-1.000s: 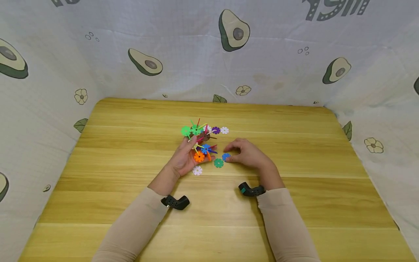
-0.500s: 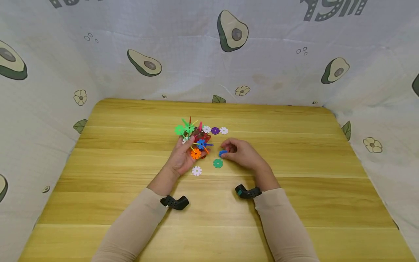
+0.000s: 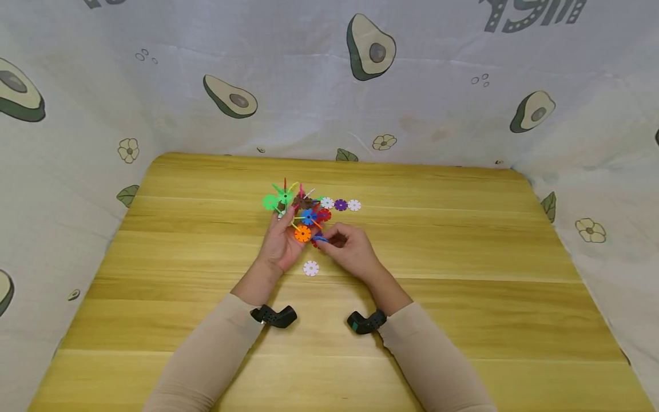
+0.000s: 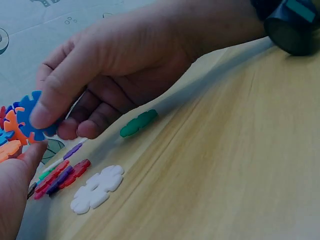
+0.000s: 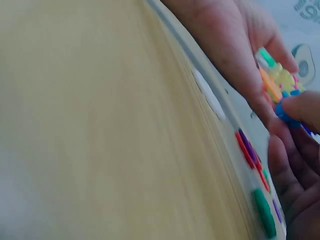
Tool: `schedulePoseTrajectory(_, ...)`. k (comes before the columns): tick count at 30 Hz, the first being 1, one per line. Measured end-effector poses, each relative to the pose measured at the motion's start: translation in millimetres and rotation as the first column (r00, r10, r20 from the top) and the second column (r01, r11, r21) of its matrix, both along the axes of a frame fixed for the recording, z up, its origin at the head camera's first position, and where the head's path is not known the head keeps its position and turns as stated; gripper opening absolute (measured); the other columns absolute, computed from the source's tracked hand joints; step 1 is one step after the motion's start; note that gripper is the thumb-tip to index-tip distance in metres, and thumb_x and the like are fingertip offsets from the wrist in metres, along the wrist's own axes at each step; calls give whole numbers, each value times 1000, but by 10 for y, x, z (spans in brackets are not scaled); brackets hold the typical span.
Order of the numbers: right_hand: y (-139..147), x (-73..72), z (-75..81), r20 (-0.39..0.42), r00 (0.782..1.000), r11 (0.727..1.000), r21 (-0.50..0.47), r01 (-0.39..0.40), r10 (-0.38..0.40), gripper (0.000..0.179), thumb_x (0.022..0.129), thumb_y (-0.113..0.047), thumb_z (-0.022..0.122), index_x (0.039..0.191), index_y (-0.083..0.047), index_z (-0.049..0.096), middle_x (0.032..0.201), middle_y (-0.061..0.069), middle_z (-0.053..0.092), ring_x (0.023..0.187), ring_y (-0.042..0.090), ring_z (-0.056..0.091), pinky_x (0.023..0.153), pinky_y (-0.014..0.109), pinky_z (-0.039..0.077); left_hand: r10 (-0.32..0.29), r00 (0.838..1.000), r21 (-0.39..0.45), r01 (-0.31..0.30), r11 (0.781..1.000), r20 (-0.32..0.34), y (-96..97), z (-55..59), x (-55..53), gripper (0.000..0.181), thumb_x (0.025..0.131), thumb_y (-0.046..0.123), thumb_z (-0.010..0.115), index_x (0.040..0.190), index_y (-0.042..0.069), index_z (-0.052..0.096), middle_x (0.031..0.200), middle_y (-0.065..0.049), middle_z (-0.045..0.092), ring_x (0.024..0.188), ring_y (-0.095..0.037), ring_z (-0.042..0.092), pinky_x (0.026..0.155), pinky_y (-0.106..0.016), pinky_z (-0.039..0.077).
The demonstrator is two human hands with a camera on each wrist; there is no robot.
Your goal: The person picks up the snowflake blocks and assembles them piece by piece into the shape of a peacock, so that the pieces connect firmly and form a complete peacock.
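Observation:
My left hand (image 3: 280, 249) grips a colourful cluster of joined notched plastic discs, thumb on its near side. An orange disc (image 3: 302, 233), a second blue disc (image 3: 308, 217) and light green discs (image 3: 285, 196) stand out on the cluster. Between thumb and fingers, my right hand (image 3: 352, 249) pinches a blue notched disc (image 4: 30, 112), held at the cluster's right lower side. In the left wrist view this disc overlaps the orange part, its notches facing the cluster. The right thumb covers some of it.
A white disc (image 3: 311, 268) lies on the wooden table in front of the hands. A dark green disc (image 4: 139, 124) lies under the right hand, hidden in the head view. Red and purple discs (image 4: 60, 180) lie farther back, near a row of white and purple discs (image 3: 340, 205).
My right hand has picked the blue disc up off the table and carried it left to the cluster. The left hand has shifted the cluster slightly left and turned it.

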State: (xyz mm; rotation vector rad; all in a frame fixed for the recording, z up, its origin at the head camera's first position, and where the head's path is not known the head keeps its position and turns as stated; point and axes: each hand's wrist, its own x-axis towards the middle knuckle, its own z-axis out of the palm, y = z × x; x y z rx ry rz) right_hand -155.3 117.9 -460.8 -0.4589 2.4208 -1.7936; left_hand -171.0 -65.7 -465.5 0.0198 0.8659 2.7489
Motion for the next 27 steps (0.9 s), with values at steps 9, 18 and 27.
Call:
schedulePoseTrajectory(9, -172, 71, -56, -13, 995, 995, -23, 97, -98, 11, 85, 0, 80, 86, 4, 70, 91, 21, 74, 73, 7, 68, 68, 18, 60, 48, 997, 62, -52, 997, 65, 18, 24, -17, 25, 111, 30, 42, 134, 23, 50, 137, -6, 62, 121, -22, 68, 117, -59, 34)
schedulePoseTrajectory(18, -240, 114, -112, -124, 986, 994, -6, 110, -110, 12, 84, -2, 82, 80, 1, 71, 84, 17, 74, 72, 7, 65, 67, 17, 59, 57, 995, 27, -59, 998, 78, 43, 27, 5, 38, 111, 29, 40, 148, 25, 36, 165, -15, 31, 124, -20, 65, 117, -55, 39)
schedulePoseTrajectory(27, -269, 123, -132, -268, 954, 990, 1, 142, -137, 10, 83, -1, 82, 79, 2, 73, 92, 15, 76, 85, 25, 72, 75, 19, 60, 57, 997, -15, -56, 998, 51, 80, 22, 6, 36, 112, 28, 31, 147, 25, 31, 166, -12, 31, 145, -28, 43, 121, -49, 38)
